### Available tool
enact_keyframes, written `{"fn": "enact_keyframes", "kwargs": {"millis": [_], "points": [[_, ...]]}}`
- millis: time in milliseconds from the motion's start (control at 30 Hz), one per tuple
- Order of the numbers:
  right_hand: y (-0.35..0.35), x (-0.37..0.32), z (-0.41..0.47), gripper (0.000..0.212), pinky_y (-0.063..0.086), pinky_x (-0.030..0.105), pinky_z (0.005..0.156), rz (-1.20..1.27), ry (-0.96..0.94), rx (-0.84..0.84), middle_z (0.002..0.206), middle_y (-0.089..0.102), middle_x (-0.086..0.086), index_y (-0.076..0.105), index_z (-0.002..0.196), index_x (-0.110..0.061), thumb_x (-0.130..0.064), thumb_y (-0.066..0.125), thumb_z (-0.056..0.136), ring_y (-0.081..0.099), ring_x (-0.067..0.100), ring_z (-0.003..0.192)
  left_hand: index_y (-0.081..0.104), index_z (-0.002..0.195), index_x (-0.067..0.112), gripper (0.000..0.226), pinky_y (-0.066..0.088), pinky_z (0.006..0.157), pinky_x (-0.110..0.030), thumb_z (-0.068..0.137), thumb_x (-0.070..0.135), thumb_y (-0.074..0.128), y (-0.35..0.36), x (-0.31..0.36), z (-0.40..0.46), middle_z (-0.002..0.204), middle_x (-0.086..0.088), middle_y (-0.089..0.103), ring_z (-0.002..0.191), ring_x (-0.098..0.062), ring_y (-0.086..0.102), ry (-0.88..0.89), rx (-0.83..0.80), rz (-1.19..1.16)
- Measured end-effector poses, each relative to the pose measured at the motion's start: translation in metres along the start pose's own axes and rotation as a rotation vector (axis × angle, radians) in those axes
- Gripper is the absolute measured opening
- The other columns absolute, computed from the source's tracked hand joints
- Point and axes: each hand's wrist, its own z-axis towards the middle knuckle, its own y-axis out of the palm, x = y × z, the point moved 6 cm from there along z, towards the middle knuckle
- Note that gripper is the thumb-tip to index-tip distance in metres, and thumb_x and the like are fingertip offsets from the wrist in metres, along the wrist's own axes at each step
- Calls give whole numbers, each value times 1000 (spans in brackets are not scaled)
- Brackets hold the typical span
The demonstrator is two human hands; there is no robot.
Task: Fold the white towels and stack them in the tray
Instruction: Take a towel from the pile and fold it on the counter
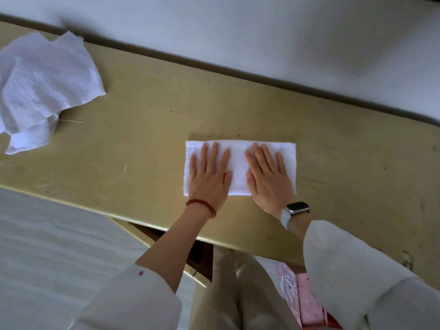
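Observation:
A white towel (238,163), folded into a neat rectangle, lies flat on the yellowish table (142,144) near its front edge. My left hand (209,173) rests palm down on the towel's left half, fingers spread. My right hand (267,177) lies flat on the right half in the same way. Neither hand grips anything. At the far left of the table sits a loose heap of unfolded white towels (42,84). No tray is in view.
A white wall (262,32) runs along the table's far edge. A white bed or mattress surface (47,246) lies at the lower left. A pink patterned object (302,296) sits below the table's front edge by my legs.

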Motion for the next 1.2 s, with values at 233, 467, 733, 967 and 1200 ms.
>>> {"fn": "enact_keyframes", "kwargs": {"millis": [233, 467, 733, 967, 1200], "points": [[-3, 45, -9, 49, 23, 54, 108, -31, 102, -60, 149, 33, 7, 31, 140, -19, -33, 22, 95, 24, 25, 138, 24, 143, 22, 52, 13, 111, -50, 93, 39, 21, 0, -16, -5, 149, -12, 31, 138, -29, 17, 61, 113, 74], [-25, 28, 16, 45, 28, 60, 103, -32, 39, -101, 135, 49, 11, 46, 128, -17, -27, 31, 87, 45, 30, 126, 29, 140, 25, 54, 24, 100, -66, 97, 47, 6, -5, -48, -22, 147, -12, 35, 136, -28, 23, 121, -27, 130], [-32, -27, 22, 35, 46, 34, 64, -48, -47, -57, 91, 61, 8, 60, 111, -13, -28, 49, 81, 59, 28, 77, 48, 128, 18, 48, 29, 87, -74, 88, 43, 48, -45, -127, -6, 132, -20, 52, 119, -43, 50, -91, -1, 218], [-43, -63, 39, 32, 40, 30, 51, 141, -129, -32, 73, 56, 6, 61, 73, -10, -26, 36, 83, 55, 29, 62, 64, 103, 7, 32, 38, 95, -57, 74, 18, 73, -75, -160, 5, 110, -19, 60, 101, -37, 57, -395, 207, -92], [-23, -84, 136, 32, 42, 38, 91, 464, 121, -250, 119, 55, 17, 52, 122, -6, -17, 44, 93, 49, 33, 114, 55, 114, 12, 39, 32, 92, -36, 83, 33, 63, -55, -159, -10, 117, -10, 54, 115, -27, 42, -624, 123, -408]]}}
